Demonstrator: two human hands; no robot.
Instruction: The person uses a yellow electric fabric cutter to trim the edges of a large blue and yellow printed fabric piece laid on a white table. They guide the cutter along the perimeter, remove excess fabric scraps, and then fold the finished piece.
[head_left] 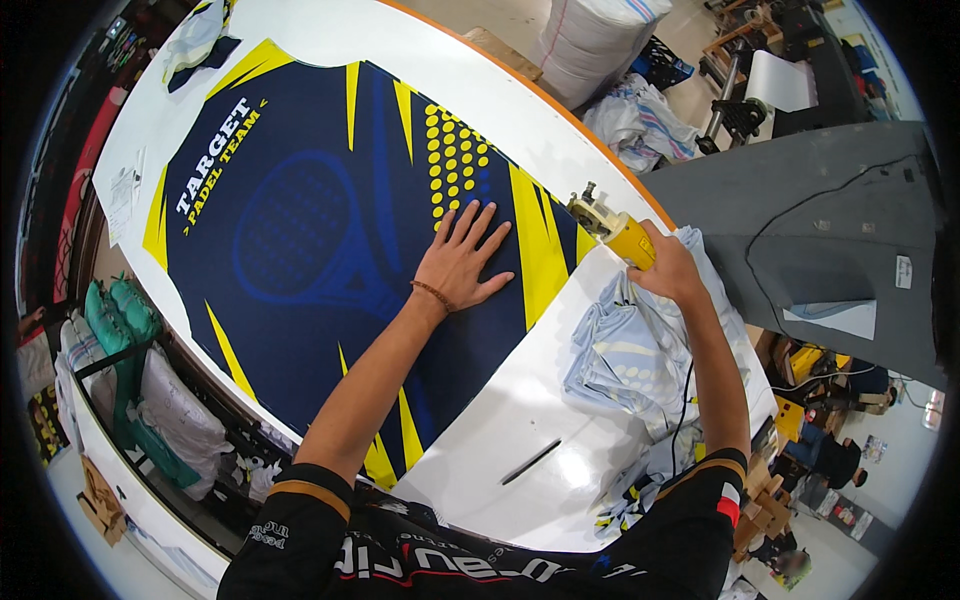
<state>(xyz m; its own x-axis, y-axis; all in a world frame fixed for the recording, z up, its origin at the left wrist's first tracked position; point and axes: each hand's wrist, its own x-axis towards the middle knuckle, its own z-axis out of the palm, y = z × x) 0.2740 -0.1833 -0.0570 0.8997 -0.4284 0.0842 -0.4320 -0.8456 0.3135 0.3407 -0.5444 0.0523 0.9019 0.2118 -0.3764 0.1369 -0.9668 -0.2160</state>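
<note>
A navy fabric panel (320,330) with yellow shapes, a racket print and lettering lies flat on the white table (490,440). Across its upper right part rests my left hand (465,258), palm down with fingers spread, below a pattern of yellow dots. In my right hand (668,262) is a yellow electric fabric cutter (628,240), gripped round its body. The cutter's metal head stands at the panel's right edge, next to a yellow stripe. A black cord hangs down from near my right forearm.
Folded pale blue fabric pieces (630,350) lie right of the panel, below the cutter. A dark pen (531,462) lies on the table. Papers (124,195) and a fabric scrap (200,45) sit at the far left. White sacks (598,45) stand beyond the table.
</note>
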